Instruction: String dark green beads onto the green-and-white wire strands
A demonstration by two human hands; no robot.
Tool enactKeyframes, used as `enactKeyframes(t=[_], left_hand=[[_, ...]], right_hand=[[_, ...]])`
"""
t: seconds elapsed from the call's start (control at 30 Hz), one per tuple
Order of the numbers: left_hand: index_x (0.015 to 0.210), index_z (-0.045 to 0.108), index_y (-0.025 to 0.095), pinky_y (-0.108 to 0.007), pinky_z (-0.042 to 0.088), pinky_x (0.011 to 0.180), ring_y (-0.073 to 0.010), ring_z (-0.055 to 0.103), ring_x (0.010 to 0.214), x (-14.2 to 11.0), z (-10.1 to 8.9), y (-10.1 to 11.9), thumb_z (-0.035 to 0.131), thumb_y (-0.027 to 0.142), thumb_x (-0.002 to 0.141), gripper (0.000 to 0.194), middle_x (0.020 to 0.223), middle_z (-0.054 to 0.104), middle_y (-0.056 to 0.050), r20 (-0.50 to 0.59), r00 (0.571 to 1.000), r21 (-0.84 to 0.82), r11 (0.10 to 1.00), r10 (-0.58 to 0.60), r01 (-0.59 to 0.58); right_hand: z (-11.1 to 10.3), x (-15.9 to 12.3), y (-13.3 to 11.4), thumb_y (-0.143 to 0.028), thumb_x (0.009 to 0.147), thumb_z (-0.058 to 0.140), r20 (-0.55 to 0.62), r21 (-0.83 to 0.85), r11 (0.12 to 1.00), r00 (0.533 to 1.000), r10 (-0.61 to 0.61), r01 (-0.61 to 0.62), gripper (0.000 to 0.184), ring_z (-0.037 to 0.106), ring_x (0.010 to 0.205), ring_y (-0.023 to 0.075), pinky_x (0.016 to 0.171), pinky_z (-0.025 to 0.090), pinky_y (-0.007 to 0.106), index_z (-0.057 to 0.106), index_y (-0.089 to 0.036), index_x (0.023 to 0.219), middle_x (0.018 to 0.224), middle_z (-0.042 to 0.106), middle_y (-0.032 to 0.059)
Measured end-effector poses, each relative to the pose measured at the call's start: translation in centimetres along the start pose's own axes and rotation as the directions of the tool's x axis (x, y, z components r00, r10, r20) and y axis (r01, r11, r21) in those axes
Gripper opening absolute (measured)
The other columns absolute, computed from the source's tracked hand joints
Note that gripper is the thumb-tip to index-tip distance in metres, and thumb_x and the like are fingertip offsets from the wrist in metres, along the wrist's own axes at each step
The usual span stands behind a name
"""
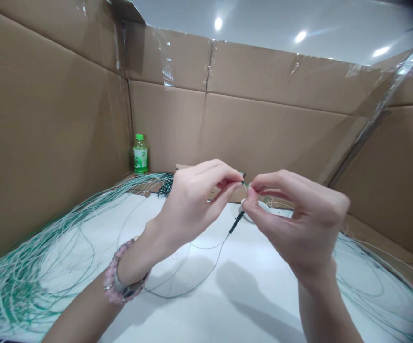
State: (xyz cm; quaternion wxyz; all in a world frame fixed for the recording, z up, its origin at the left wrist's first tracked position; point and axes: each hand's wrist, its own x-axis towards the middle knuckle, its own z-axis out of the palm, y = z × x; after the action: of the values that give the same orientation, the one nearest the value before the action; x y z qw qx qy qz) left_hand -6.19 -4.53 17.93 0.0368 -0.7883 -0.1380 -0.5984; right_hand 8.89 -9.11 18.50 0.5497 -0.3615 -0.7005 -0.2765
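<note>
Here my left hand [188, 205] and right hand [299, 219] have their fingers pinched shut on the thin grey cable [206, 271] above the tabletop [256, 309], its black ribbed sleeve [236, 222] hanging just below: light, limp stuff, so I'd grip near the tip.

The fingers [224, 172] hid the end of the black-sleeved cable [236, 222]; a white object [260, 205] at 12 o'clock sat partly behind the right hand [299, 224], and green-and-white wire coils [20, 286] ran off the frame at 8 o'clock.
</note>
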Motion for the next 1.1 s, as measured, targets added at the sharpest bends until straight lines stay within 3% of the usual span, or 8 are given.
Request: enactKeyframes(t=[0.23, 0.6, 0.87, 1.1], left_hand=[[0.082, 0.061, 0.020, -0.022, 0.052, 0.057, -0.0099, 0.063, 0.066, 0.03, 0.01, -0.16, 0.057, 0.007, 0.083, 0.014, 0.077, 0.068, 0.000, -0.006, 0.999, 0.016, 0.999, 0.041, -0.041], [0.078, 0.062, 0.016, -0.017, 0.050, 0.060, -0.0070, 0.063, 0.067, -0.06, 0.20, -0.24, 0.057, 0.006, 0.082, 0.012, 0.076, 0.069, 0.000, -0.038, 0.982, 0.202, 0.963, 0.187, -0.176], [0.080, 0.063, 0.016, -0.018, 0.051, 0.062, -0.0080, 0.064, 0.068, 0.01, 0.01, -0.30, 0.058, 0.006, 0.082, 0.011, 0.078, 0.070, -0.001, -0.038, 0.987, 0.155, 0.977, 0.154, -0.147], [0.080, 0.065, 0.015, -0.021, 0.052, 0.060, -0.0109, 0.066, 0.069, 0.11, -0.43, -0.47, 0.060, 0.011, 0.083, 0.007, 0.077, 0.071, -0.003, 0.001, 1.000, 0.040, 0.999, 0.023, -0.023]], right_hand=[[-0.05, -0.11, -0.04, -0.002, 0.067, 0.062, 0.012, 0.019, 1.000, 1.000, 0.015, -0.016, 0.017, 0.056, 0.053, 0.0088, 0.052, 0.053, 0.024, 0.057, -0.019, 0.066, 0.059, 0.058, -0.0042], [-0.03, -0.05, -0.14, 0.000, 0.068, 0.062, 0.049, 0.040, 0.998, 0.998, 0.042, -0.044, 0.017, 0.055, 0.056, 0.0058, 0.057, 0.056, 0.018, 0.058, -0.016, 0.066, 0.060, 0.056, -0.0038], [-0.27, -0.22, -0.19, -0.006, 0.075, 0.064, 0.090, 0.133, 0.983, 0.990, 0.112, -0.123, 0.010, 0.056, 0.060, 0.0060, 0.061, 0.058, 0.017, 0.064, -0.015, 0.072, 0.066, 0.062, -0.0026], [0.14, -0.55, 0.51, -0.013, 0.081, 0.066, 0.149, 0.265, 0.936, 0.969, 0.198, -0.233, 0.010, 0.060, 0.067, 0.0052, 0.063, 0.057, 0.015, 0.070, -0.020, 0.086, 0.077, 0.069, -0.0049]])
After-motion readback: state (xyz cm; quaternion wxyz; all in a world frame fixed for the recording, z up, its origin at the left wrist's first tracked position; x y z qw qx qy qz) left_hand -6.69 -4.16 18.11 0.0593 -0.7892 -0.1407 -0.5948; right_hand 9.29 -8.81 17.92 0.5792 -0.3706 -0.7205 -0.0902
